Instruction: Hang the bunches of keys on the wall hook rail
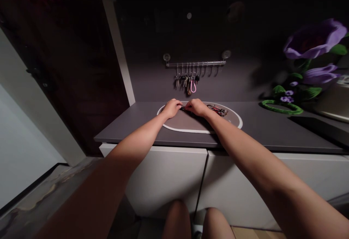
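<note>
Over the brown oval mat [188, 125] with a white rim, my left hand [172, 108] and my right hand [196, 107] are close together. Their fingertips pinch a small dark object [183, 108] between them; it looks like part of a key set, but is too small to make out surely. Just right of my right hand, a tangled bunch of keys and rings [218, 110], with some red in it, lies on the mat.
Above the mat, a clear hook rail [196, 64] on the wall carries several key sets [185, 80] and a pink loop [193, 86]. Purple artificial flowers [316, 43] and a green ring [282, 107] are at the right of the grey counter [256, 130]. White cabinet doors [169, 173] are below.
</note>
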{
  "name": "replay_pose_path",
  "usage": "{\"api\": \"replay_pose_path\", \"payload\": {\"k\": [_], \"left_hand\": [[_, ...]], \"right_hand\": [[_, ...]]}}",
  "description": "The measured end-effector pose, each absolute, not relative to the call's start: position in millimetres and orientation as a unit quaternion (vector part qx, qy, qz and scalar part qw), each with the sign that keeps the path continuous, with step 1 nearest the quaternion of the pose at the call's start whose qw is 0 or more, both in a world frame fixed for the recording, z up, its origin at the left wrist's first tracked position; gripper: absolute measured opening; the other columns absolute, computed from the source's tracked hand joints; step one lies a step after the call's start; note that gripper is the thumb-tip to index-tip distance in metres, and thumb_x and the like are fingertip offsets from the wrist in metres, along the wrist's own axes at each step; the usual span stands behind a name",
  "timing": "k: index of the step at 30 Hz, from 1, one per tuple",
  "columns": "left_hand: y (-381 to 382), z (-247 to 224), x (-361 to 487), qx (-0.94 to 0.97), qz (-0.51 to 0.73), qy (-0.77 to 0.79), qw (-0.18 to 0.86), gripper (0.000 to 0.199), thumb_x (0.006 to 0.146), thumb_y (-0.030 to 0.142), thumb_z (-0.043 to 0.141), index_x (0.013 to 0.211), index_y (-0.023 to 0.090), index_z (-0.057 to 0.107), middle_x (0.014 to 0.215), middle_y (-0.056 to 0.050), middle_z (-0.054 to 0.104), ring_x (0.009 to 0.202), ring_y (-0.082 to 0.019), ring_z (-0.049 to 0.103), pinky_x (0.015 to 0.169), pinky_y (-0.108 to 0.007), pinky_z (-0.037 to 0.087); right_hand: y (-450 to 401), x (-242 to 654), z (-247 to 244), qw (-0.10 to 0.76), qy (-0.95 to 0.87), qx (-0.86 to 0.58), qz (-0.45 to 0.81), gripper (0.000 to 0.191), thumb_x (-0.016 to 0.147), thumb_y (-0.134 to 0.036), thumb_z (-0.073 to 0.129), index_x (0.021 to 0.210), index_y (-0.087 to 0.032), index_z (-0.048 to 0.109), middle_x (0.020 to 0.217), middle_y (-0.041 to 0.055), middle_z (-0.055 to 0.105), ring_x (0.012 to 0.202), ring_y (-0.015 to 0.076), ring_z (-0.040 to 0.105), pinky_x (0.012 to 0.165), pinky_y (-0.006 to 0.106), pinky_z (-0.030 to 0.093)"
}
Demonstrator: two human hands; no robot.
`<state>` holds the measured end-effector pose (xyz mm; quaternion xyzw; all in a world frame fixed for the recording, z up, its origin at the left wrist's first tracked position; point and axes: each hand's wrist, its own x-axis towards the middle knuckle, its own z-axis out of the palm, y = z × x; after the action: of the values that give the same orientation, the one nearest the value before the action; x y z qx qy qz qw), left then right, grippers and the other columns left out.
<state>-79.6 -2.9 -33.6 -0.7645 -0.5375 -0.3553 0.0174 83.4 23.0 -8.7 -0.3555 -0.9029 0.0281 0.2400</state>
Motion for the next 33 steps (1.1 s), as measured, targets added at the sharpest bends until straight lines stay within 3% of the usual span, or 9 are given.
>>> {"api": "replay_pose_path", "payload": {"k": [5, 11, 17, 23, 33], "left_hand": [[-4, -33, -79, -0.772, -0.351, -0.529, 0.021, 0.021, 0.079, 0.014, 0.051, 0.094, 0.015, 0.066, 0.091, -0.006, 0.061, 0.088, -0.015, 0.054, 0.085, -0.027, 0.041], [-4, -33, -80, -0.780, -0.360, -0.512, 0.022, 0.021, 0.079, 0.016, 0.051, 0.095, 0.016, 0.065, 0.093, -0.006, 0.061, 0.090, -0.015, 0.054, 0.086, -0.028, 0.041], [-8, -30, -79, -0.782, -0.376, -0.496, 0.029, 0.022, 0.081, 0.018, 0.048, 0.096, 0.015, 0.064, 0.093, -0.007, 0.061, 0.089, -0.016, 0.054, 0.083, -0.027, 0.041], [-15, -23, -74, -0.763, -0.420, -0.491, 0.017, 0.015, 0.081, 0.020, 0.048, 0.082, 0.015, 0.063, 0.083, -0.005, 0.061, 0.081, -0.015, 0.053, 0.077, -0.027, 0.040], [-7, -25, -72, -0.674, -0.561, -0.429, -0.217, 0.012, 0.076, 0.024, 0.053, 0.077, 0.012, 0.055, 0.066, 0.001, 0.055, 0.060, -0.008, 0.048, 0.061, -0.020, 0.038]], "right_hand": [[26, 83, -11, 0.239, -0.902, -0.358, 0.019, 0.010, 0.067, -0.016, 0.061, 0.064, -0.016, 0.071, 0.060, 0.0005, 0.065, 0.058, 0.0111, 0.051, 0.060, 0.020, 0.033], [22, 84, -10, 0.233, -0.897, -0.375, 0.009, 0.017, 0.074, -0.019, 0.055, 0.079, -0.012, 0.070, 0.074, 0.0048, 0.067, 0.065, 0.0114, 0.053, 0.061, 0.019, 0.033], [22, 85, -9, 0.301, -0.871, -0.382, 0.065, 0.016, 0.077, -0.020, 0.050, 0.081, -0.011, 0.062, 0.076, 0.0048, 0.064, 0.065, 0.0102, 0.050, 0.063, 0.019, 0.035], [26, 84, -12, 0.376, -0.843, -0.346, 0.169, 0.010, 0.076, -0.021, 0.048, 0.075, -0.013, 0.055, 0.068, 0.0001, 0.056, 0.063, 0.0090, 0.045, 0.063, 0.021, 0.036], [21, 76, -10, 0.457, -0.715, -0.280, 0.449, 0.012, 0.073, -0.025, 0.058, 0.072, -0.015, 0.052, 0.062, -0.0018, 0.052, 0.056, 0.0068, 0.045, 0.058, 0.021, 0.038]]}}
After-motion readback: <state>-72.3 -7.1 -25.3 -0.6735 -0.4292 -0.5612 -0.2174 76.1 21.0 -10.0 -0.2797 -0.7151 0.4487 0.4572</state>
